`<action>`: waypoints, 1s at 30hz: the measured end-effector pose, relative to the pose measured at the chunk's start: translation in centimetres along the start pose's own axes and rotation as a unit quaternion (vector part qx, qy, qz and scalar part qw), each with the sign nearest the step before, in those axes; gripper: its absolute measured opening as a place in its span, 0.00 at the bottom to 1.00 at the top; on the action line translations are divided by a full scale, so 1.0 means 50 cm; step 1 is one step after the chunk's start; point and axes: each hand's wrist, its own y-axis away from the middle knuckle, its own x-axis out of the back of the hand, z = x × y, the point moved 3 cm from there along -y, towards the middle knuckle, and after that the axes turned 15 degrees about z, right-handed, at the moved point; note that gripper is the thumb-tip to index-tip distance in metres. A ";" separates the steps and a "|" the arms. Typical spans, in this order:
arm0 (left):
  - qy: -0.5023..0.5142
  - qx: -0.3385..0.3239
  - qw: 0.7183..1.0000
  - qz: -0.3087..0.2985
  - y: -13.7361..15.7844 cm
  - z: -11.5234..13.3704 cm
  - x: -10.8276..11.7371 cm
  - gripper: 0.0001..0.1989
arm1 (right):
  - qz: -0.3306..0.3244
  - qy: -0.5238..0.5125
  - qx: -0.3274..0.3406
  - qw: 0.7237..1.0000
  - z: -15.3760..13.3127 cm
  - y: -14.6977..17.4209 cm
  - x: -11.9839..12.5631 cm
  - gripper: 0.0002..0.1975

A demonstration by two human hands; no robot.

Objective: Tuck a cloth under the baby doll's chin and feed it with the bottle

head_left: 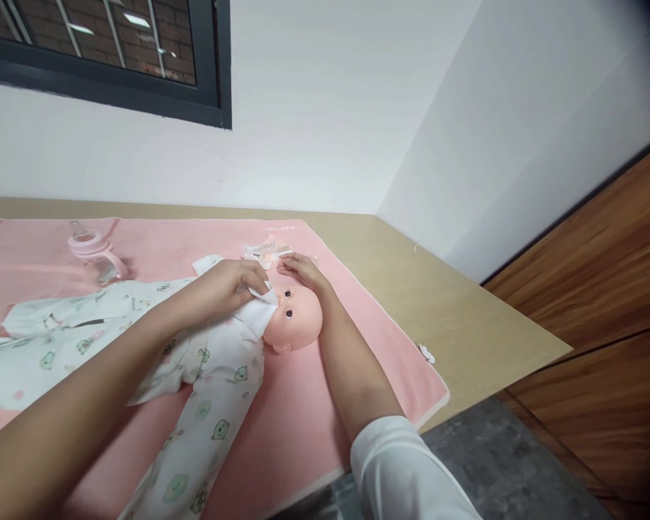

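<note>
A baby doll (297, 325) lies on its back on a pink mat (297, 426), its head to the right. It wears a white sleepsuit with green animal prints (224, 404). My left hand (224, 289) is closed on a white cloth (257, 314), which lies over the doll's mouth and chin. My right hand (302, 271) rests along the far side of the doll's head with its fingers stretched out. Its fingertips come close to a clear plastic packet (265, 253). My right forearm passes beside the crown of the head.
A pink baby bottle with a handle (92, 249) stands on the mat at the far left. A small white object (426, 354) sits at the mat's right edge. The wooden tabletop (466, 325) meets white walls, and wood-grain panels (601, 289) stand at the right.
</note>
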 end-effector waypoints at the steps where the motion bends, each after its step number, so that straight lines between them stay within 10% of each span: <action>1: -0.001 0.002 1.000 0.002 0.000 -0.001 -0.001 0.16 | 0.000 0.001 0.000 1.000 0.000 0.000 0.000 0.06; 24: 0.004 0.028 0.996 0.080 -0.007 -0.021 0.007 0.14 | 0.002 0.007 -0.001 1.000 -0.008 0.012 0.000 0.06; 30: 0.109 0.109 0.988 -0.011 0.002 0.000 0.042 0.13 | 0.007 0.008 -0.009 1.000 -0.011 0.014 -0.002 0.06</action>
